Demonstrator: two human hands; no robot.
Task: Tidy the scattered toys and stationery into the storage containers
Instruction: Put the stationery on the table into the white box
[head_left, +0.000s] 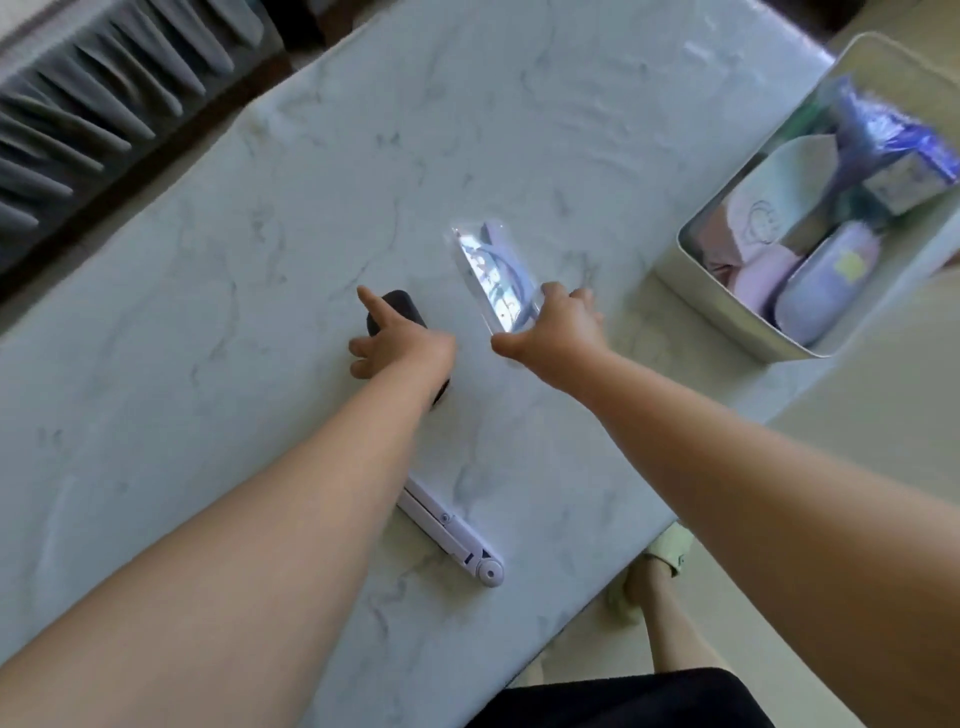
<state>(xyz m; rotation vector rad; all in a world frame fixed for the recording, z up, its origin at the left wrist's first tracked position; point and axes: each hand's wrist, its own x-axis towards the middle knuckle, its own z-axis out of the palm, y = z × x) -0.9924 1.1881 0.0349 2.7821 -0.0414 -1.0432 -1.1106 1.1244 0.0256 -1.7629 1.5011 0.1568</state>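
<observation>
A marble table (322, 171) fills most of the view; at its right end stands a white bin (727, 306), already holding a purple case (826, 280), a pink item (763, 280), a pale pouch (779, 182) and a blue-wrapped pack (893, 145); near the front edge lies a folded white stand (452, 530), partly under the left forearm; a grey pleated surface (88, 104) sits beyond the table's far left edge; below the front edge a foot in a pale slipper (667, 551) shows on the floor.

The far half of the table and its left side lie bare; the strip between the packet (493, 275) and the bin is also bare; the bin's near corner sits close to the table's right edge.

The left hand (400, 343) rests over a dark object (397, 309), forefinger stretched out straight, other fingers loosely bent along its side; whether they truly clasp it, I cannot tell; the right hand (556, 327) pinches the near end of the clear packet, thumb at one edge and fingers at the other; the packet sits mid-table, between the dark object and the bin, its far end angled away.
</observation>
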